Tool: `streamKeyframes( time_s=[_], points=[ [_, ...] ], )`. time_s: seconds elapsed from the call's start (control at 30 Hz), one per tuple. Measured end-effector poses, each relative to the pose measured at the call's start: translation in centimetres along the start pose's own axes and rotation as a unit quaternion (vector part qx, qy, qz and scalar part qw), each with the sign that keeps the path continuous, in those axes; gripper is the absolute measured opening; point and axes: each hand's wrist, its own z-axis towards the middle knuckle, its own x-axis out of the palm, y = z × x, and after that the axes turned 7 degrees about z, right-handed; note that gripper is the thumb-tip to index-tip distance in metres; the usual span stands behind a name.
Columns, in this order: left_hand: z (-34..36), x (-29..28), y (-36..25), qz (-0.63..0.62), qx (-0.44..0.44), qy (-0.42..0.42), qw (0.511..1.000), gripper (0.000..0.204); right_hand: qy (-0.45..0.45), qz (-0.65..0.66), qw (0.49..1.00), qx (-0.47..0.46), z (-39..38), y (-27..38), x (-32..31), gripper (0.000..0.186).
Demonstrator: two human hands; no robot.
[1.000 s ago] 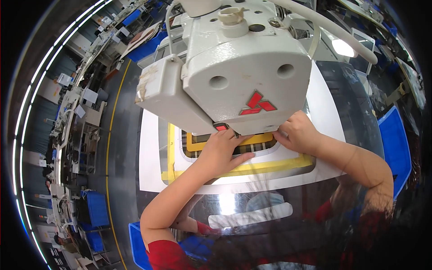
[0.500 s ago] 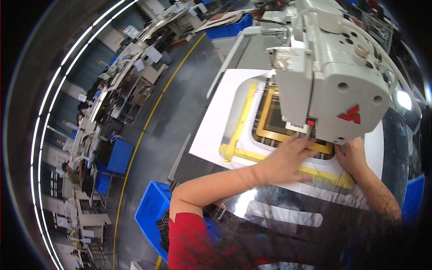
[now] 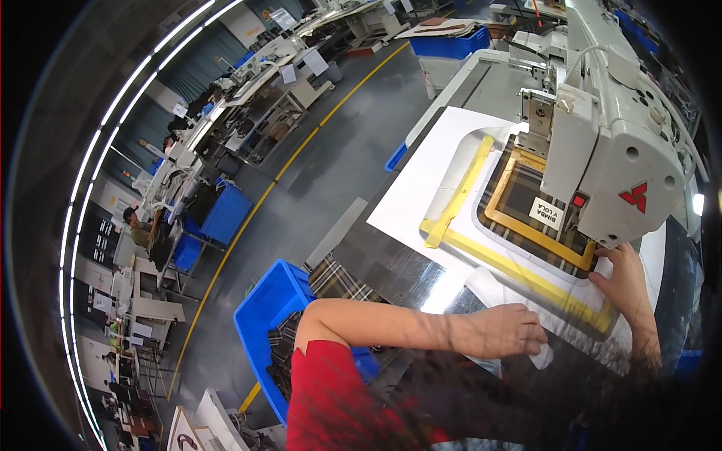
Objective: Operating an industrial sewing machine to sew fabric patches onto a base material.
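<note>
My left hand (image 3: 502,331) is closed, its fingers curled over a white elongated strip (image 3: 483,286) at the front of the metal table. Whether the fingers pinch the strip is hidden. At the front right corner of a yellow clamp frame (image 3: 538,239), my right hand (image 3: 624,276) has thumb and fingers apart, fingertips at the corner. The frame lies on dark plaid fabric (image 3: 524,189), with a small white printed label (image 3: 547,213) on the fabric. Around it is a clear template edged with yellow tape (image 3: 519,272), over white paper (image 3: 410,195). The white sewing machine head (image 3: 624,158) stands over the frame's right side.
A blue bin (image 3: 256,331) holding plaid fabric stands left of the shiny metal table (image 3: 387,263). Another blue bin (image 3: 451,45) sits behind the machine bed. Across the grey floor with its yellow line (image 3: 301,150) are workbenches, blue bins and a person (image 3: 143,233).
My left hand has moved off the template, toward me, and its fingers have curled. The white strip lies at a different angle. My right hand stays near the frame corner; the view has shifted.
</note>
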Motion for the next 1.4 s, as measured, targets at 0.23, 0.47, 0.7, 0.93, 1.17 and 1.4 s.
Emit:
streamKeyframes(
  time_s=[0.23,0.47,0.7,0.93,1.17,1.4],
  points=[
    [4.4,-2.0,3.3,0.003,0.006,0.020,1.000,0.023,-0.006,-0.147,0.988,-0.054,0.0,-2.3,1.2,0.022],
    [6.9,-0.5,6.3,-0.013,-0.037,-0.156,0.987,0.012,-0.059,-0.146,0.979,-0.133,-3.9,-8.8,-0.8,0.007],
    [5.9,0.9,6.7,-0.015,-0.065,-0.126,0.990,0.008,-0.096,-0.135,0.983,-0.081,-7.1,-11.1,-2.9,0.013],
    [5.9,0.8,7.5,0.008,-0.054,-0.138,0.989,0.008,-0.124,-0.115,0.985,-0.033,-8.8,-12.7,-3.6,0.015],
    [6.9,-0.3,5.5,0.014,-0.037,-0.151,0.988,0.023,0.026,-0.012,0.998,-0.064,-11.3,-11.8,-6.8,0.015],
    [15.1,2.9,3.2,-0.015,-0.047,0.141,0.989,0.029,0.019,0.265,0.957,-0.118,-11.3,-3.9,-6.3,0.031]
  ],
)
